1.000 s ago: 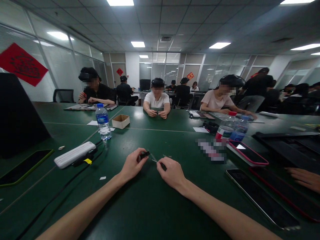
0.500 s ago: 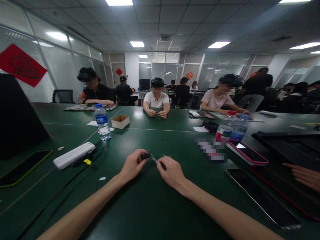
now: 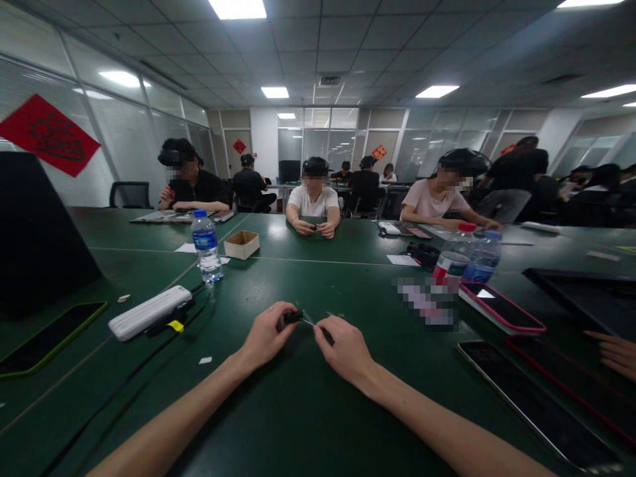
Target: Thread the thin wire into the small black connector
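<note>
Over the dark green table [image 3: 298,424], my left hand [image 3: 268,333] pinches a small black object [image 3: 293,317] between thumb and fingers. Close on its right, my right hand [image 3: 345,348] has its thumb and index finger closed on the end of a thin, clear strip [image 3: 308,321]. That strip runs from the black object to my right fingertips. What the black object is cannot be made out. A small transparent piece [image 3: 335,315] shows just behind my right fingers.
A power bank [image 3: 150,313] with a cable and a water bottle [image 3: 206,248] are at the left, near an open box [image 3: 242,245]. Phones [image 3: 536,404] and bottles [image 3: 452,258] stand or lie at the right, beside another person's hand [image 3: 616,351]. People sit opposite.
The view has shifted slightly, so everything sits a little lower and further right. Both hands keep nearly the same pose and hold. The other person's hand at the right edge shows less.
</note>
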Available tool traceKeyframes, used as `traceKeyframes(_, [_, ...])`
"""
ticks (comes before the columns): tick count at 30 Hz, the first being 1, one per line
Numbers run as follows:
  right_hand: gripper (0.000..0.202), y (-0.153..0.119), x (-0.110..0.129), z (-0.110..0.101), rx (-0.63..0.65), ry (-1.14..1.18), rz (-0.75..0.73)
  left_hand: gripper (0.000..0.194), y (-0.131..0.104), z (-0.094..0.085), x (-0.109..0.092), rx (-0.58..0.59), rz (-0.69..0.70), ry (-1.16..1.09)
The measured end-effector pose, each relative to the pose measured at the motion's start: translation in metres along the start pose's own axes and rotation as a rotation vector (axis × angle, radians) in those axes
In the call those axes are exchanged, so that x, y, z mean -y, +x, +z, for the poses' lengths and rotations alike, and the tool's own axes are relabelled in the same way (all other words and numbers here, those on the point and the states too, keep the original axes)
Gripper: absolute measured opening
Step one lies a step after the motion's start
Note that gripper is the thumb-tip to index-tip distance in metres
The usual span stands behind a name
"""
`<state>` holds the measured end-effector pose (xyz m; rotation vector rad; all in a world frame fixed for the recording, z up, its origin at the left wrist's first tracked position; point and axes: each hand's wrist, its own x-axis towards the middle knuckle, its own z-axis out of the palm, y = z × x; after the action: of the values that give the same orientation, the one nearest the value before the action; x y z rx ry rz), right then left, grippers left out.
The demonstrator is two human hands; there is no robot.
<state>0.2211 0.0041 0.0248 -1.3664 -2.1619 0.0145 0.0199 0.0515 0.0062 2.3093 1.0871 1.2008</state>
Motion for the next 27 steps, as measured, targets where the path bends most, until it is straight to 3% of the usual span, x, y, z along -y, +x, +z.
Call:
traceKeyframes(16, [0.027,-0.0005,-0.0017,0.0048,0.009,-0.055,-0.041,0.025,-0.002,0.0007,0.0033,0.034,0.028,0.04])
traceKeyframes(27, [0.029,-0.0015,0.0004,0.0026,0.037,-0.088,-0.053,0.01,-0.0066,0.0062,0.0064,0.076,0.057,0.265])
